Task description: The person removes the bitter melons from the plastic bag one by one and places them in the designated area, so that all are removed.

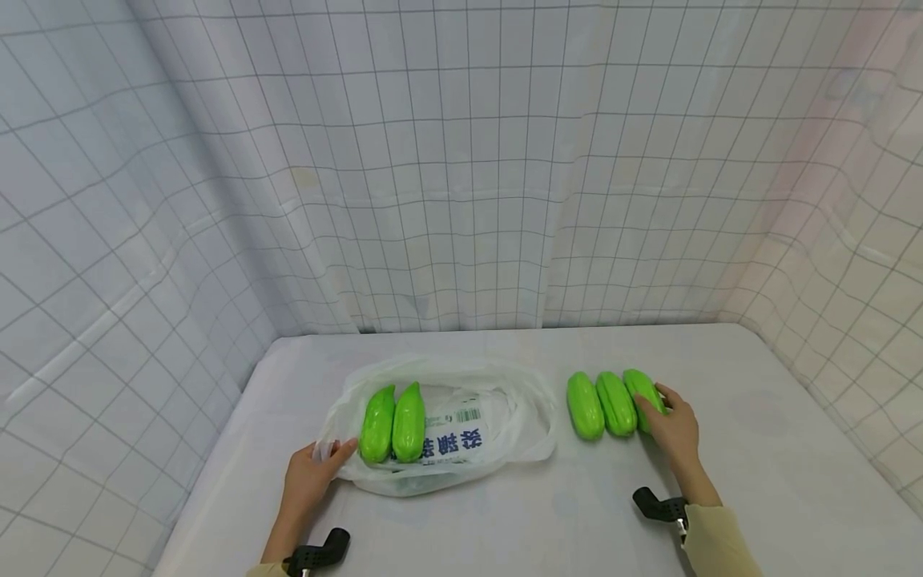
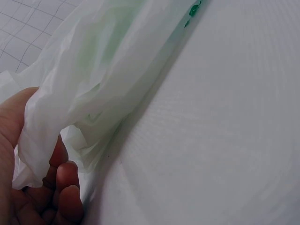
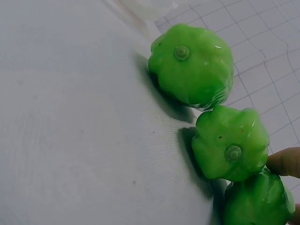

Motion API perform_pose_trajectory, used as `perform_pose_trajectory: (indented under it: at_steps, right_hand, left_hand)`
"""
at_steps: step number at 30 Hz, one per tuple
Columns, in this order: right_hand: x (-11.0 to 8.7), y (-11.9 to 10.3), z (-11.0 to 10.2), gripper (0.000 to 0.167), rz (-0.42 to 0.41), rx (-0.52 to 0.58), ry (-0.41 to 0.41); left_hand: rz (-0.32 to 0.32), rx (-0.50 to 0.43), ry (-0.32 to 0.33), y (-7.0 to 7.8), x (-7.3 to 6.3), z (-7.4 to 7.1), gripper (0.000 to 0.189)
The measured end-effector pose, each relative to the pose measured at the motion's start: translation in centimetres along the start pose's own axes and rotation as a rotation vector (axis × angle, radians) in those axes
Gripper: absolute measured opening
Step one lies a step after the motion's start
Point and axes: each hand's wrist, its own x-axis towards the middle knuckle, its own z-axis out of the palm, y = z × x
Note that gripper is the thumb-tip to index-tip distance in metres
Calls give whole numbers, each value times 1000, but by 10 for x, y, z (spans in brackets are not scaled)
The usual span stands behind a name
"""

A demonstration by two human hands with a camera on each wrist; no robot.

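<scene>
My left hand (image 1: pixel 308 479) pinches the left edge of a white translucent plastic bag (image 1: pixel 530 437). The bag lies open on the table, with two glossy green gourds (image 1: pixel 409 423) side by side in it and blue lettering showing. In the left wrist view, a fold of the bag passes between the thumb and curled fingers (image 2: pixel 68 174). To the right of the bag, three more ridged green gourds stand in a row: a left one (image 1: pixel 585 406), a middle one (image 1: pixel 616 404) and a right one (image 1: pixel 640 389). My right hand (image 1: pixel 675 427) grips the right one with thumb and fingers on its sides.
A white cloth covers the table (image 1: pixel 519 525). Behind it and at both sides hang white curtains with a dark grid (image 1: pixel 447 200). Black camera mounts are strapped to the left wrist (image 1: pixel 317 553) and the right wrist (image 1: pixel 659 506).
</scene>
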Motion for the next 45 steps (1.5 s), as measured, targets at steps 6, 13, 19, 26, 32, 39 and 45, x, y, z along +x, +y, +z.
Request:
perform_pose_trajectory:
  at_steps: [6,13,19,26,32,39,45]
  right_hand:
    - [-2,0,1,68,-2,-7,-7]
    - [-2,-1,2,67,-8,-29,4]
    - [-1,-1,3,69,-15,-55,9]
    - [-1,0,4,70,-21,-90,21]
    - [-2,-1,3,76,-13,-85,11]
    - [-6,-2,5,73,-51,-70,87]
    - [-14,-14,8,57,-196,-1,233]
  left_hand:
    - [8,7,5,0,0,0,48]
    - [17,-2,9,0,0,0,47]
    - [13,-5,12,0,-1,1,47]
    - [17,0,12,1,-1,1,47]
    - [14,6,0,0,0,0,48]
    - [14,2,10,0,0,1,48]
    - [18,9,15,0,0,1,49]
